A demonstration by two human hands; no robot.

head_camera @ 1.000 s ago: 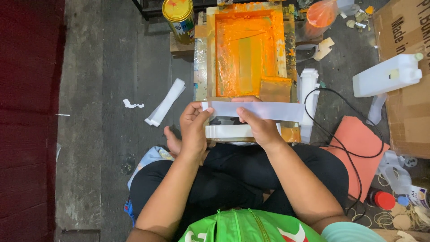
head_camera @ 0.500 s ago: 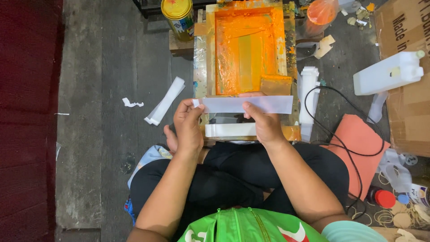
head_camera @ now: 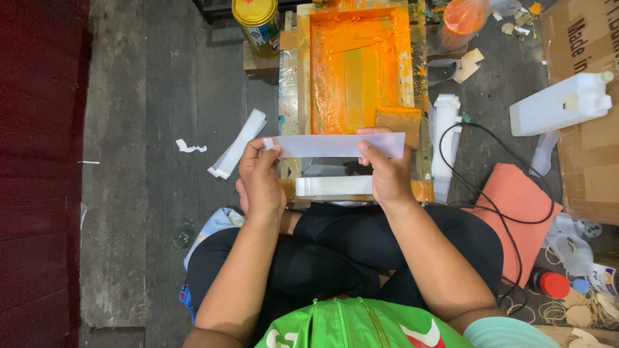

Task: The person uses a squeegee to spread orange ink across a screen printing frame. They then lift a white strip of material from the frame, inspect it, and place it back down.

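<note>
A grey concrete floor, stained and scuffed, fills most of the view under even, flat light. Taking the orange-stained wooden printing frame as the landmark: far to its left a dark red surface runs the full height of the view along the floor's edge. Just left of the frame's top corner stands a yellow-lidded paint tin. Further left, on the floor, lie a folded white strip and a small torn white scrap. Right of the frame a black cable loops over a salmon-coloured mat. Beyond, a white plastic jerrycan rests against a brown cardboard box.
</note>
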